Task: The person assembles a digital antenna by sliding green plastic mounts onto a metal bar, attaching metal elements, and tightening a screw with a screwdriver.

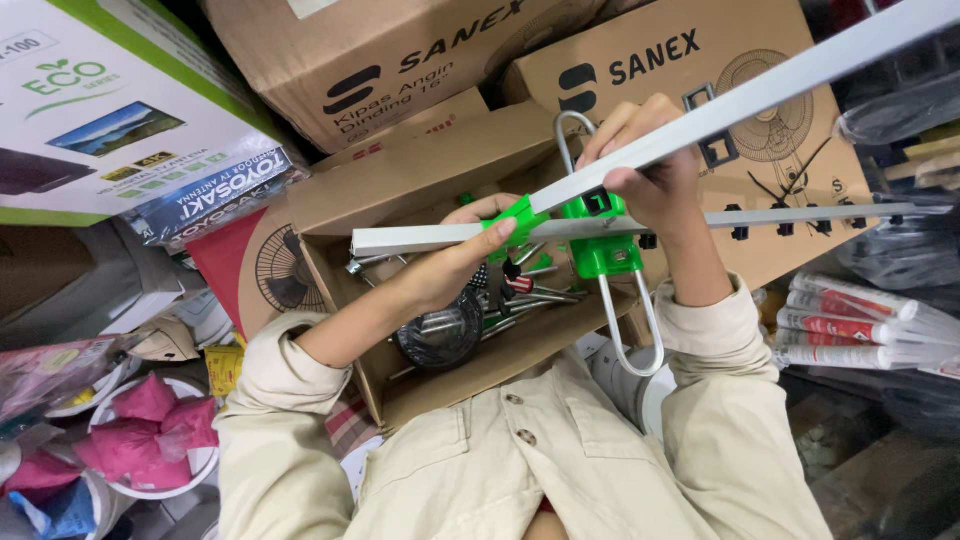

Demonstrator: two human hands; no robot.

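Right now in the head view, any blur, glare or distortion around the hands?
Head view: even, soft lighting, no hard shadows; left hand and right hand sharp on the green bracket; the grey metal bar brightens to near-white towards the top right corner; wide-angle stretch at the edges; the plastic-wrapped tubes show small glare spots.

You're hemmed in by stacked brown cardboard boxes [400, 60] up top. A white-and-green carton [90, 100] leans left, wrapped tubes [850, 320] lie right.
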